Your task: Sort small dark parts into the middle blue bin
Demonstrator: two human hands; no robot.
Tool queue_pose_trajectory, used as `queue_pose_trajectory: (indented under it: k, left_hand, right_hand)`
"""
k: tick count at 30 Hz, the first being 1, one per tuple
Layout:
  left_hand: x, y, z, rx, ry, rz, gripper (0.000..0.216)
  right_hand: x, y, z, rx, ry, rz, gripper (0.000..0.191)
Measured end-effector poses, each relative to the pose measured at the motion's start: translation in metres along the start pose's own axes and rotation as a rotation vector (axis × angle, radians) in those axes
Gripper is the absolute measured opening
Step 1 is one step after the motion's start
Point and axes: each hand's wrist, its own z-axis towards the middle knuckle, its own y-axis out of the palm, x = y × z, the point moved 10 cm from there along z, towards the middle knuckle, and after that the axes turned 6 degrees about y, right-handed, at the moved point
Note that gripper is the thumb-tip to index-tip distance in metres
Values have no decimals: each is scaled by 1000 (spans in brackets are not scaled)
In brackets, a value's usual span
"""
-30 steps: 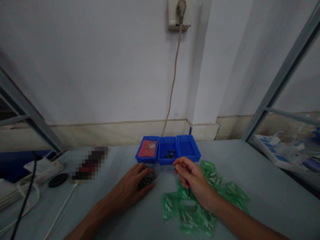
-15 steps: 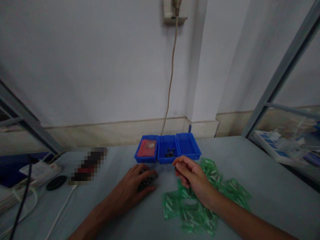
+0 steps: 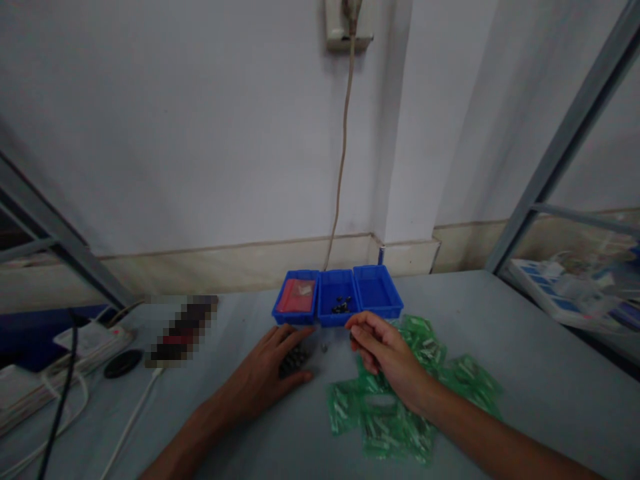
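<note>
My left hand [image 3: 270, 363] rests on the table with thumb and fingers spread around a pile of small dark metal parts [image 3: 294, 361], some of them hidden under the palm. One small metal part [image 3: 324, 348] lies apart, just right of that pile. My right hand [image 3: 377, 347] is held in a pinch, with a small dark part [image 3: 351, 337] at its fingertips, too small to make out fully. Beneath and beside the right hand lie green plastic bags [image 3: 385, 427] with small pieces inside. Several dark parts [image 3: 342, 306] sit in the middle blue bin [image 3: 327, 318].
The left blue bin [image 3: 277, 316] holds a red packet [image 3: 296, 295]; the right blue bin [image 3: 377, 293] stands beside the middle one. To the left are a blurred-out object [image 3: 183, 332], a black round lid [image 3: 123, 364], a white cable [image 3: 131, 423] and a power strip [image 3: 107, 343].
The left index finger has lifted and straightened, and a single metal part now shows on the table to the right of the pile. My right hand keeps its pinch, almost unmoved.
</note>
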Motion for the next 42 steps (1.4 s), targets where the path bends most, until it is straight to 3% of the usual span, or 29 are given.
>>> queue_pose_trajectory:
  k: [6,23,38,42]
  left_hand:
    - [-8,-2,-3,-19,-41,8,54]
    - [1,-13,-3,-57,-45,13,25]
    - [3,-11,-3,-92,-59,11,21]
    - [3,-12,-4,-113,-49,-10,31]
  right_hand:
    - [-3,-1,-2,8,-29,5,40]
    - [2,-1,1,-4,8,-18,49]
    - [8,-5,1,6,44,-13,47]
    - [5,-4,0,3,30,-29,46]
